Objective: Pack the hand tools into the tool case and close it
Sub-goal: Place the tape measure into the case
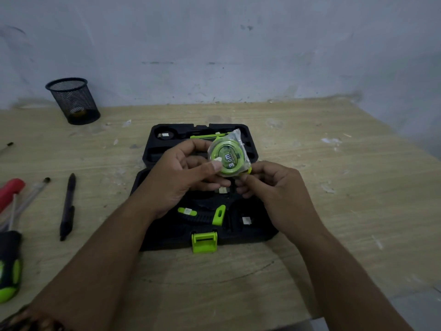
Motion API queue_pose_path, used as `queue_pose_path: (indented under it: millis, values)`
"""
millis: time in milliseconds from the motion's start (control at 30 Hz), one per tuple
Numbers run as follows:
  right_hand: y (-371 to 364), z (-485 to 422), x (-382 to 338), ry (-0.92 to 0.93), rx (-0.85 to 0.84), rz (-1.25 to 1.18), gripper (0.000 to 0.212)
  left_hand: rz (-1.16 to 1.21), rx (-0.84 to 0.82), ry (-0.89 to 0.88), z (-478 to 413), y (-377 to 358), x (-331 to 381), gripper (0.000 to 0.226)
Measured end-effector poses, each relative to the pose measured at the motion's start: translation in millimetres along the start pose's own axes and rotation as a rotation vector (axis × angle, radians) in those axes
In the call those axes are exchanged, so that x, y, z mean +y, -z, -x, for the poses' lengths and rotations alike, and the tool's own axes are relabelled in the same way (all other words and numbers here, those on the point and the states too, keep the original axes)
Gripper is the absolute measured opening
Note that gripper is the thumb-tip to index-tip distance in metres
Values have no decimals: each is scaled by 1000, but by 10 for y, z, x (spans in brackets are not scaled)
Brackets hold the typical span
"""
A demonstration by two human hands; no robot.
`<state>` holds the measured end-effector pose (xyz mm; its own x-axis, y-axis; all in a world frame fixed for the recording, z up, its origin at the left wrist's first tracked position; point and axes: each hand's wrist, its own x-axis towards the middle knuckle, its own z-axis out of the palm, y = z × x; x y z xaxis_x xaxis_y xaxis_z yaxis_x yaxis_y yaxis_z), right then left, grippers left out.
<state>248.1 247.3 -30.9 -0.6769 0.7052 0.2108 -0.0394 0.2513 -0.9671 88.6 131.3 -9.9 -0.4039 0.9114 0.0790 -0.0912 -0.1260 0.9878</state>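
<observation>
- Lying at the far left edge of the counter (334, 187) is a screwdriver (8, 266) with a black and green handle, partly cut off by the frame.
- Just above it sits a red-handled tool (10, 192), with two clear pens (29, 195) slanting across beside it.
- A black pen (68, 206) lies alone on the wood, well apart from the case and pointing roughly away from the person.
- A black mesh cup (74, 100) stands upright at the back left, close to the wall.
- The tool case (171, 241) lies open in the middle of the counter, lid flat at the far side and its green latch (204, 241) facing the person.
- A green and black utility knife (202, 215) rests in a moulded slot of the near half.
- The left hand (181, 177) hovers over the case and grips a green tape measure (228, 156), thumb pressed on its face and fingers curled behind it.
- The tape measure is wrapped in clear plastic and held in the air above the case hinge, not seated in any slot.
- The right hand (274, 189) has its fingers curled and pinches the tape measure's lower right corner, by a small green tab.
- Both forearms reach in from the near edge, one on each side of the latch.
</observation>
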Motion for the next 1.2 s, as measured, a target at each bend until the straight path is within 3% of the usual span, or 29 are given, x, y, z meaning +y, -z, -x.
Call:
queue_pose_path:
  millis: [200, 467, 667, 933, 1200]
  values:
    - [52, 14, -40, -70, 2, -232, 20, -55, -49, 4, 8, -19, -16, 40]
    - [98, 12, -86, -129, -54, -269, 32, -245, -67, -65, -6, -12, -72, 49]
    - [149, 14, -181, -93, -133, -25, 46, -432, -68, -158, -18, 1, -101, 46]
    - [205, 73, -240, -208, -167, -174, 47, -504, -182, -152, 24, -41, -76, 46]
    - [126, 73, -179, -215, -131, -270, 73, -502, -178, -160, 32, -109, -90, 43]
